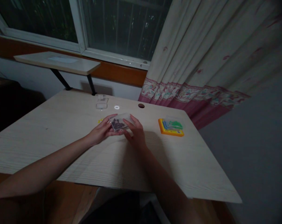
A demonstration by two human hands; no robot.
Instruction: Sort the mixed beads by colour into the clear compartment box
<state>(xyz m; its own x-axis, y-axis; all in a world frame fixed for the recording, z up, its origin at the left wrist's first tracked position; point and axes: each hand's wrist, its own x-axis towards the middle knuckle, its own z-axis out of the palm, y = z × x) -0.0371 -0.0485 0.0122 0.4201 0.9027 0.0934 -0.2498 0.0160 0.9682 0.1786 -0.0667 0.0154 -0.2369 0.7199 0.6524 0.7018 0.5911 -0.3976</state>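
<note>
A small clear plastic box (119, 122) with dark pieces inside sits between both hands near the middle of the pale wooden table (61, 137). My left hand (101, 132) grips its left side with curled fingers. My right hand (136, 132) holds its right side, fingers wrapped over the edge. A bit of yellow (100, 120) shows on the table just left of the box, partly hidden by my left hand.
An orange tray (170, 127) holding coloured puzzle pieces, green on top, lies to the right. A small clear lid or box (102, 103) rests farther back, near a round cable hole (141, 105). A curtain (201, 62) hangs at right, and a shelf (59, 62) stands below the window.
</note>
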